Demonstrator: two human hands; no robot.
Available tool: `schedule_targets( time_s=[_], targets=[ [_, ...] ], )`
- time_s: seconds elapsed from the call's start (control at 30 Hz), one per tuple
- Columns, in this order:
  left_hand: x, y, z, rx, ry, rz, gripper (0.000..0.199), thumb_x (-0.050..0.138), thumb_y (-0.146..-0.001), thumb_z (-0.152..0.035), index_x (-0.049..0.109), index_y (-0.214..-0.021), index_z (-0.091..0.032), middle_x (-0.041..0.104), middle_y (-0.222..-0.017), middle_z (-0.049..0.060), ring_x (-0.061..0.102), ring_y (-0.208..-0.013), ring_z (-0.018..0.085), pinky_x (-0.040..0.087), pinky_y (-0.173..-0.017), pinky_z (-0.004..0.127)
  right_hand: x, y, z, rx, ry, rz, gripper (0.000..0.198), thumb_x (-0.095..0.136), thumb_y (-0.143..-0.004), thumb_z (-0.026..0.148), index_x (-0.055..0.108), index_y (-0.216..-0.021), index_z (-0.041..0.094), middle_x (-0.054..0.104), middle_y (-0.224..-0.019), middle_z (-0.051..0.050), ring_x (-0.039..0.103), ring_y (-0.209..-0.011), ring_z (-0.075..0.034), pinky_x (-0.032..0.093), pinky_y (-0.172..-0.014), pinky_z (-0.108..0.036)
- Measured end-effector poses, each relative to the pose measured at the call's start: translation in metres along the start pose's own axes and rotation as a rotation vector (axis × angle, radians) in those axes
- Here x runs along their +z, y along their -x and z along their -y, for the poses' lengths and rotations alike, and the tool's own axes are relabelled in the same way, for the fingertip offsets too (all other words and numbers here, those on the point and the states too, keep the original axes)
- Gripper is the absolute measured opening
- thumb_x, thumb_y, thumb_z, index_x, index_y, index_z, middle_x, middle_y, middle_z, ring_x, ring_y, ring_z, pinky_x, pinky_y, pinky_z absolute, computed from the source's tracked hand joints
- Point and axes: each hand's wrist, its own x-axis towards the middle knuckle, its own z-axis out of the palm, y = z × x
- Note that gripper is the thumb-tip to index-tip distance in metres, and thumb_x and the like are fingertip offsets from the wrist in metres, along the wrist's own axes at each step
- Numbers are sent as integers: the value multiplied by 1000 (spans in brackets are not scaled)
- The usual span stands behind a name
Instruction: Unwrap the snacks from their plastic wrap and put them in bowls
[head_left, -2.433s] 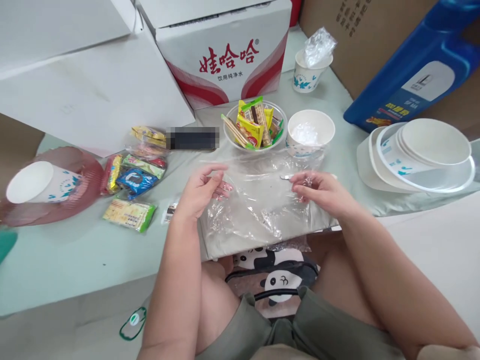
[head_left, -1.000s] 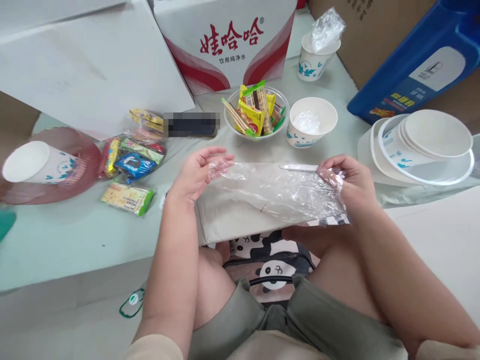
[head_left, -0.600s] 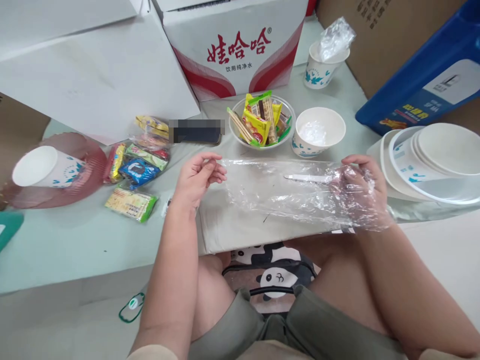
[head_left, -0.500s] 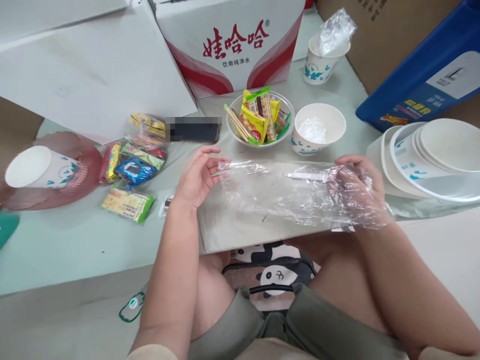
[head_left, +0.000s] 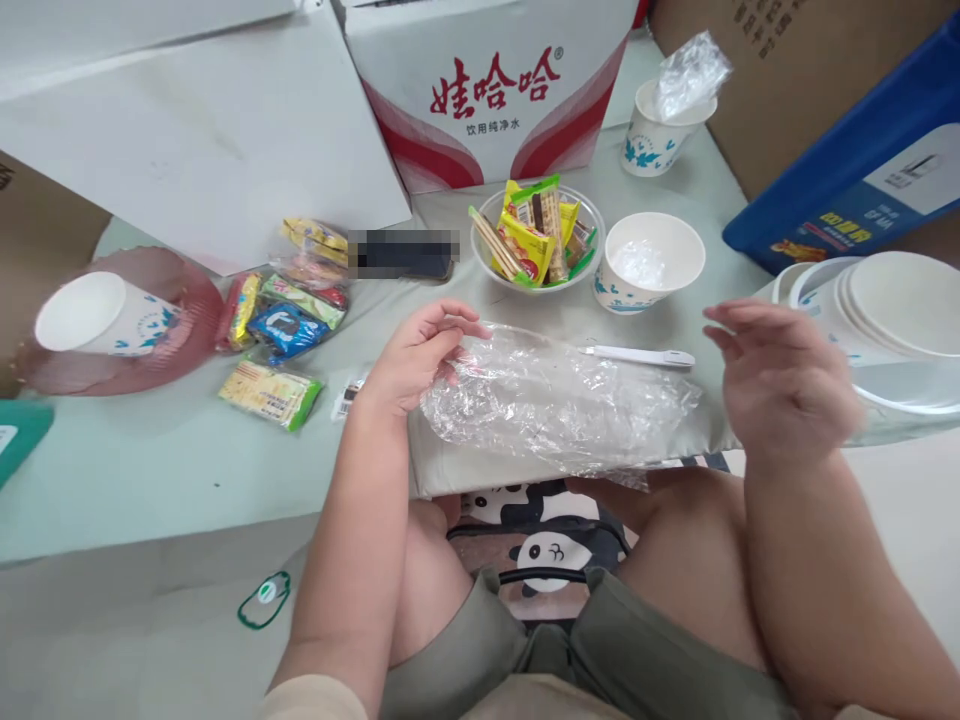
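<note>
A clear, crinkled plastic bag (head_left: pixel 555 410) stretches over the table's front edge. My left hand (head_left: pixel 431 355) pinches it at its left end. My right hand (head_left: pixel 784 375) is off the bag, a little to its right, with fingers bent and partly blurred; nothing shows in them. Behind the bag lies a white-handled utility knife (head_left: pixel 645 356), part of it under or beside the film. Beyond it stand a clear bowl (head_left: pixel 480 255) of wrapped snacks and a paper cup (head_left: pixel 652 285) with crumpled clear plastic inside.
Snack packets (head_left: pixel 289 330), a dark phone (head_left: pixel 409 262) and a pink plate (head_left: pixel 206 330) bearing a tipped paper cup (head_left: pixel 82 310) are on the left. Stacked cups (head_left: pixel 907 300) stand right, near a blue container (head_left: pixel 832 160). Boxes (head_left: pixel 495 90) line the back.
My right hand has let go of the bag and moved right. The bag's right end has dropped toward the table, and the knife shows more. My left hand still holds its end.
</note>
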Motion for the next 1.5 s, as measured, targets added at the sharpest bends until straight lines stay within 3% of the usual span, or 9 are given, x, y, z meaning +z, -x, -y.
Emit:
schedule_targets(
  time_s=[0.1, 0.2, 0.33, 0.47, 0.57, 0.67, 0.87, 1.2, 1.5],
  targets=[
    [0, 6, -4, 52, -12, 49, 10, 69, -77, -22, 67, -86, -20, 80, -100, 5, 58, -47, 6, 28, -32, 17, 24, -10, 23, -12, 48, 65, 21, 70, -80, 27, 77, -100, 29, 76, -110, -7, 70, -115, -27, 50, -112, -46],
    [-1, 11, -8, 56, -46, 123, 9, 70, -77, -23, 69, -86, -19, 80, -99, 5, 53, -42, 5, 24, -31, 19, 68, -18, 34, 120, 179, 552, 56, 85, -72, 35, 68, -125, 30, 72, -133, -7, 66, -127, -29, 50, -114, -51],
    [-5, 12, -10, 87, 41, 87, 28, 75, -79, -24, 71, -107, -23, 80, -100, 3, 57, -49, 5, 40, -43, 17, 111, -13, 19, 500, 206, 962, 35, 82, -73, 36, 70, -101, 19, 75, -83, -4, 69, -66, -17, 56, -55, -28],
    [0, 6, 2, 121, 425, -69, 35, 66, -92, -49, 62, -121, -29, 76, -115, 2, 75, -98, 15, 58, -83, 26, 112, 1, 2, 520, 136, 631, 25, 77, -78, 39, 61, -78, 21, 61, -57, 5, 51, -45, -9, 42, -44, -22],
    [18, 3, 20, -23, 462, 105, 59, 75, -79, -68, 62, -116, -24, 73, -127, 10, 70, -122, 26, 58, -94, 34, 106, 7, -3, 430, 71, 369, 27, 77, -81, 42, 58, -81, 23, 62, -58, 5, 53, -43, -9, 45, -44, -24],
    [38, 1, 33, -133, 292, 244, 57, 93, -67, -43, 65, -111, -19, 78, -107, 9, 76, -97, 21, 59, -84, 31, 101, 9, -6, 385, 65, 274, 28, 76, -83, 44, 56, -84, 25, 63, -56, 6, 56, -42, -10, 48, -45, -25],
    [46, -4, 34, -46, 33, 184, 22, 75, -84, -31, 66, -101, -20, 62, -58, -7, 63, -46, 11, 45, -48, 22, 88, 12, -15, 329, 138, 264, 17, 67, -92, 38, 67, -106, 27, 60, -57, 7, 59, -44, -12, 51, -47, -27],
    [45, -11, 41, 59, 80, 163, 30, 81, -75, -24, 60, -98, -24, 71, -77, -4, 67, -63, 11, 52, -61, 23, 66, 12, -15, -87, 282, 224, 21, 66, -78, 19, 71, -59, 28, 71, -102, -5, 69, -95, -24, 59, -73, -41],
    [44, -13, 44, 108, 22, 118, 16, 58, -68, -9, 71, -64, -19, 76, -90, 4, 69, -81, 14, 53, -79, 29, 54, 11, -18, 86, -127, 163, 21, 64, -87, 42, 78, -86, 27, 66, -131, -5, 71, -109, -26, 58, -99, -46]
  ],
)
